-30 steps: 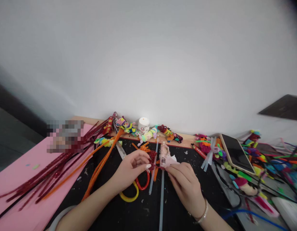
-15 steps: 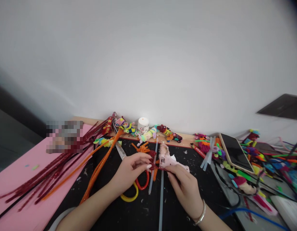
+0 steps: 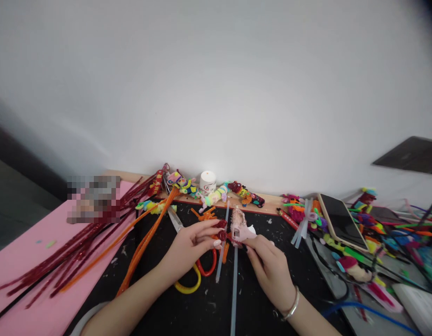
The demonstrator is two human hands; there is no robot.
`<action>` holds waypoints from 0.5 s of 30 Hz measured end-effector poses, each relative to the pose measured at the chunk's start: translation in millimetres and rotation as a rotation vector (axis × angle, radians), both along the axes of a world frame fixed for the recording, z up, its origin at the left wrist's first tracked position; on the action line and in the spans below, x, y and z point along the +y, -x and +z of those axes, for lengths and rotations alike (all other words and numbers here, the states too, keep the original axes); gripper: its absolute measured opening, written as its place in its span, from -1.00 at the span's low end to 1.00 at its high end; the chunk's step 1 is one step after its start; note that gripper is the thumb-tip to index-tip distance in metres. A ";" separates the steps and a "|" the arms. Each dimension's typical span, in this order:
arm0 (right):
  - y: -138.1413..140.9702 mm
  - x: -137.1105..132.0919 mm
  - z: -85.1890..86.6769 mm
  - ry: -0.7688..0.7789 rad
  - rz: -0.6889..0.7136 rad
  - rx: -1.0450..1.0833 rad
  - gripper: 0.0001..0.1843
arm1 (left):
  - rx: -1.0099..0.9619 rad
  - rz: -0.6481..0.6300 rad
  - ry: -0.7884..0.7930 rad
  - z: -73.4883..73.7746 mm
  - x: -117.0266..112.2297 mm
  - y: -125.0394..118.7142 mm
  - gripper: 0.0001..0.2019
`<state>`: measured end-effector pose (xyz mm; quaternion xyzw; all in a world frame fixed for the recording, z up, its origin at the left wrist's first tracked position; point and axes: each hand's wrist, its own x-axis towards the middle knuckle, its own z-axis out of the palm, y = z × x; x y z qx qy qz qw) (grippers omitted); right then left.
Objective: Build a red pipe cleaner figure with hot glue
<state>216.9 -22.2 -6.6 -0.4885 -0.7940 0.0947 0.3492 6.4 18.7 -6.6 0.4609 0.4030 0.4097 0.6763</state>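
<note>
Between the fingertips of my left hand (image 3: 195,242) is a dark red glittery pipe cleaner (image 3: 221,232), bent into loops. My right hand (image 3: 267,261) pinches the free end of that same pipe cleaner, in front of a pale pink glue gun (image 3: 238,226). A clear glue stick (image 3: 234,289) runs from the gun toward me, and a second glue stick (image 3: 219,268) lies beside it. Under my left hand rest scissors (image 3: 188,285) with red and yellow handles. Cut orange pipe cleaner pieces (image 3: 205,214) lie just beyond my fingers.
Long red pipe cleaners (image 3: 72,238) and orange ones (image 3: 142,249) spread to the left over a pink sheet (image 3: 23,261). Fuzzy figures and a white paper cup (image 3: 208,182) line the wall. At the right a phone (image 3: 343,221) lies among colourful pipe cleaner pieces.
My right hand has moved slightly right and down, drawing the red pipe cleaner's end away from my left hand. The left hand has barely shifted.
</note>
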 end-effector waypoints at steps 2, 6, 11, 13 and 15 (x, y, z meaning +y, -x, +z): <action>0.2 0.2 0.2 -0.016 0.002 -0.009 -0.75 | -0.015 0.002 0.023 -0.1 -0.3 -0.1 -0.53; 0.3 0.6 0.5 -0.034 0.001 -0.031 -0.76 | -0.025 0.012 0.059 0.7 -1.0 -0.1 -0.48; -0.2 0.5 1.7 -0.044 0.003 -0.029 -0.76 | -0.025 0.007 0.066 0.2 -1.2 1.0 -0.44; 0.0 0.4 2.3 -0.053 -0.001 -0.037 -0.76 | -0.019 0.003 0.064 -1.2 -1.1 1.4 -0.44; 0.6 0.1 2.8 -0.062 -0.007 -0.043 -0.76 | -0.009 -0.003 0.060 -2.6 -0.9 1.7 -0.45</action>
